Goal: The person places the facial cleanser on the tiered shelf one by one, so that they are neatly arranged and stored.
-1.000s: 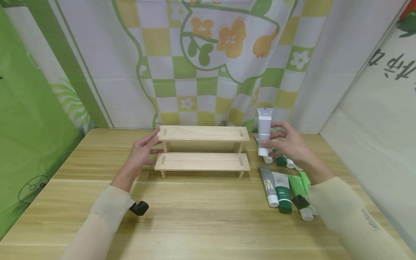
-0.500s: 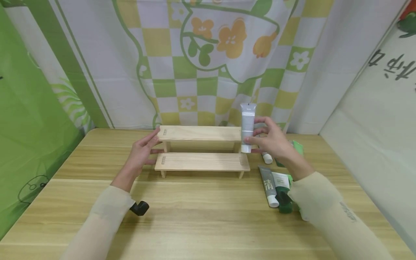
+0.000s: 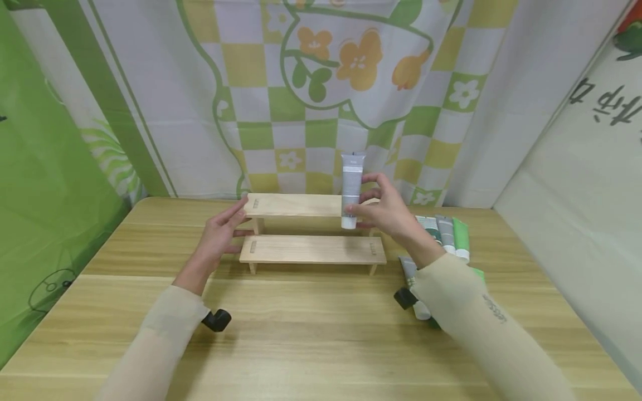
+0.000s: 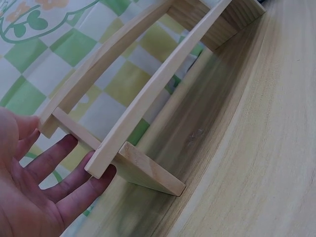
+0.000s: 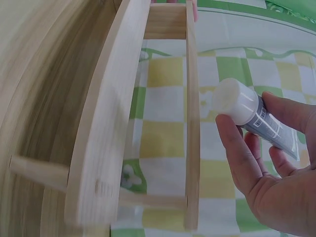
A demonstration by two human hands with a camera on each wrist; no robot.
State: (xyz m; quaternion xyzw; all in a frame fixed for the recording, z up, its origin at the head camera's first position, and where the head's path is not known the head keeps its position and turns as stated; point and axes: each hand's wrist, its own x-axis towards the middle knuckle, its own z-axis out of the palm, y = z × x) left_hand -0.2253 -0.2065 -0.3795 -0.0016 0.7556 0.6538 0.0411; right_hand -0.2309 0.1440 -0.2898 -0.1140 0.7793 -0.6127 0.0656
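Observation:
A grey squeeze tube point(image 3: 352, 181) with a white cap stands upright, cap down, between the thumb and fingers of my right hand point(image 3: 386, 209). It is in front of the upper board's right part, and in the right wrist view its cap point(image 5: 232, 101) is apart from the wood. The two-step wooden shelf point(image 3: 311, 249) stands near the table's back. At the shelf's left end is my left hand point(image 3: 219, 236). Its outstretched fingers point(image 4: 81, 195) touch the board ends in the left wrist view.
Several tubes lie on the table to the right, among them a green tube point(image 3: 460, 238) and a grey tube point(image 3: 408, 268); my right sleeve hides some. Behind the table hangs a checked curtain point(image 3: 321, 133). A black wrist camera point(image 3: 217, 320) sticks out from the left sleeve.
My right hand has carried the grey tube left and slightly up, from above the lying tubes to the upper board. My left hand has stayed at the shelf's left end.

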